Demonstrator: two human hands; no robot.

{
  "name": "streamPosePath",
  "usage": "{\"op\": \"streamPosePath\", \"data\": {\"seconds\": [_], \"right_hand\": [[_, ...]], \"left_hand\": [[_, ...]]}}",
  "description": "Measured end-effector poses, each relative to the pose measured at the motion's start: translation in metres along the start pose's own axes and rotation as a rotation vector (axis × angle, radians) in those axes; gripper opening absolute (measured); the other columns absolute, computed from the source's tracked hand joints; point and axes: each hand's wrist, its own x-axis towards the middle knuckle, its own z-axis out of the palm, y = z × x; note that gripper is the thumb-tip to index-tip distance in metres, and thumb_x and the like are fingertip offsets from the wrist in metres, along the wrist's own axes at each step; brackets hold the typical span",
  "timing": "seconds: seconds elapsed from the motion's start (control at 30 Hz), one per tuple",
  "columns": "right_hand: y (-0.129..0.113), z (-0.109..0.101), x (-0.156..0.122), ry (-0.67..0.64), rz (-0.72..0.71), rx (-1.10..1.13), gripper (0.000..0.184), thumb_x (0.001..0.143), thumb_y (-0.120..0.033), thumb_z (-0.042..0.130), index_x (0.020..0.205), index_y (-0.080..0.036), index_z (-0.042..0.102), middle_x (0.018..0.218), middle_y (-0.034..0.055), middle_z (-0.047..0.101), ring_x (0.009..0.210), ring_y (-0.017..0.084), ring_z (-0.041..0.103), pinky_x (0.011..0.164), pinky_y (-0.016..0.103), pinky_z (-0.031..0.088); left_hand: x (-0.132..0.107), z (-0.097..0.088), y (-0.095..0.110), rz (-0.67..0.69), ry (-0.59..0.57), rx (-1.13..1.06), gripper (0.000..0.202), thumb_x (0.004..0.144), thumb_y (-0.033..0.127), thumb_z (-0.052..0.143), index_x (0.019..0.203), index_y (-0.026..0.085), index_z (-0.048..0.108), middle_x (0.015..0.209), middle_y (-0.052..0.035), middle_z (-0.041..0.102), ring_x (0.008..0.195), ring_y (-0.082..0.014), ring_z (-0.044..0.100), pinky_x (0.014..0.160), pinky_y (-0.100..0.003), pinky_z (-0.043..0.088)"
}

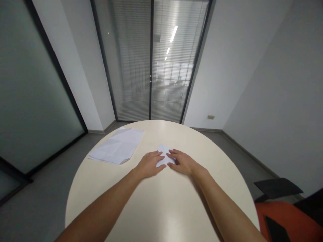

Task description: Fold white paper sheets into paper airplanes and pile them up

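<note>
A small folded piece of white paper [164,155] lies on the pale round table [161,208], between my two hands. My left hand [150,164] rests on its left side, fingers apart and laid over the edge. On the opposite side my right hand [183,162] touches the paper with its fingers spread and the thumb pointing inward. Both hands lie palm down, and they cover parts of the paper's left and right edges. The exact shape of the fold is hard to make out.
Several creased white sheets [118,145] lie stacked at the table's far left. To the lower right stands an orange chair [287,218] with a black armrest [277,187]. Beyond the table is a glass partition with blinds [133,67], and a grey wall [285,101] rises at right.
</note>
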Motion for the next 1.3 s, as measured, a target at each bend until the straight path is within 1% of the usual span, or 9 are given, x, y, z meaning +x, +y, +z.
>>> {"op": "streamPosePath", "data": {"seconds": [0.1, 0.3, 0.57, 0.67, 0.8, 1.0, 1.13, 1.23, 1.3], "right_hand": [[0.001, -0.003, -0.001, -0.012, -0.013, 0.031, 0.063, 0.089, -0.051, 0.059, 0.139, -0.012, 0.060, 0.147, 0.0164, 0.053, 0.140, 0.030, 0.045, 0.119, 0.042, 0.033], [0.002, -0.007, -0.001, 0.001, -0.047, 0.061, 0.055, 0.088, -0.049, 0.062, 0.131, -0.015, 0.067, 0.141, 0.0175, 0.058, 0.134, 0.032, 0.052, 0.113, 0.044, 0.040], [0.001, -0.008, -0.002, 0.020, 0.018, 0.135, 0.046, 0.093, -0.049, 0.057, 0.122, -0.017, 0.073, 0.137, 0.0167, 0.061, 0.127, 0.031, 0.058, 0.108, 0.042, 0.044], [0.000, -0.009, -0.001, 0.030, 0.021, 0.163, 0.040, 0.095, -0.047, 0.054, 0.114, -0.019, 0.077, 0.133, 0.0140, 0.065, 0.122, 0.029, 0.062, 0.105, 0.039, 0.046], [0.000, -0.010, -0.001, 0.027, 0.030, 0.156, 0.037, 0.097, -0.044, 0.052, 0.107, -0.021, 0.079, 0.130, 0.0116, 0.068, 0.117, 0.028, 0.065, 0.102, 0.035, 0.047], [0.003, -0.013, -0.002, 0.027, 0.109, 0.158, 0.039, 0.096, -0.044, 0.051, 0.114, -0.019, 0.076, 0.125, 0.0109, 0.071, 0.112, 0.028, 0.068, 0.098, 0.033, 0.048], [0.008, -0.019, -0.005, 0.004, 0.156, 0.157, 0.040, 0.095, -0.045, 0.051, 0.109, -0.019, 0.078, 0.112, 0.0107, 0.076, 0.097, 0.027, 0.071, 0.086, 0.031, 0.050], [0.014, -0.022, -0.008, 0.003, 0.193, 0.152, 0.038, 0.095, -0.044, 0.051, 0.101, -0.018, 0.079, 0.100, 0.0105, 0.078, 0.085, 0.025, 0.071, 0.077, 0.030, 0.049], [0.018, -0.024, -0.010, 0.012, 0.207, 0.151, 0.038, 0.095, -0.043, 0.051, 0.099, -0.018, 0.078, 0.097, 0.0105, 0.078, 0.082, 0.024, 0.070, 0.075, 0.030, 0.048]], "left_hand": [[0.000, 0.001, -0.001, 0.002, 0.000, -0.008, 0.046, 0.095, 0.045, 0.053, 0.132, 0.021, 0.064, 0.145, -0.0083, 0.056, 0.137, -0.0279, 0.049, 0.113, -0.044, 0.039], [0.001, 0.001, -0.002, 0.016, 0.035, -0.013, 0.041, 0.094, 0.041, 0.055, 0.128, 0.021, 0.068, 0.142, -0.0077, 0.060, 0.133, -0.0279, 0.054, 0.111, -0.043, 0.043], [0.003, 0.001, -0.004, 0.028, 0.092, -0.021, 0.033, 0.094, 0.037, 0.055, 0.118, 0.021, 0.073, 0.132, -0.0067, 0.067, 0.125, -0.0253, 0.060, 0.107, -0.040, 0.046], [0.004, 0.000, -0.003, -0.009, 0.116, -0.030, 0.031, 0.096, 0.039, 0.053, 0.110, 0.022, 0.075, 0.123, -0.0065, 0.072, 0.116, -0.0242, 0.065, 0.103, -0.038, 0.048], [0.006, -0.003, -0.002, -0.070, 0.107, -0.016, 0.034, 0.100, 0.040, 0.046, 0.103, 0.022, 0.075, 0.107, -0.0066, 0.076, 0.107, -0.0228, 0.068, 0.097, -0.035, 0.049], [0.007, -0.009, 0.000, -0.130, 0.070, 0.028, 0.043, 0.104, 0.042, 0.035, 0.095, 0.022, 0.072, 0.096, -0.0065, 0.075, 0.094, -0.0212, 0.068, 0.085, -0.031, 0.049], [0.007, -0.010, -0.001, -0.154, 0.052, 0.058, 0.043, 0.105, 0.040, 0.031, 0.098, 0.022, 0.070, 0.098, -0.0073, 0.074, 0.093, -0.0218, 0.068, 0.083, -0.031, 0.048], [0.008, -0.008, -0.003, -0.195, 0.046, 0.075, 0.038, 0.105, 0.036, 0.031, 0.103, 0.022, 0.066, 0.096, -0.0074, 0.073, 0.091, -0.0219, 0.068, 0.081, -0.031, 0.048], [0.008, -0.006, -0.005, -0.223, 0.050, 0.062, 0.033, 0.105, 0.034, 0.033, 0.109, 0.022, 0.063, 0.097, -0.0068, 0.073, 0.091, -0.0216, 0.069, 0.080, -0.031, 0.048]]}}
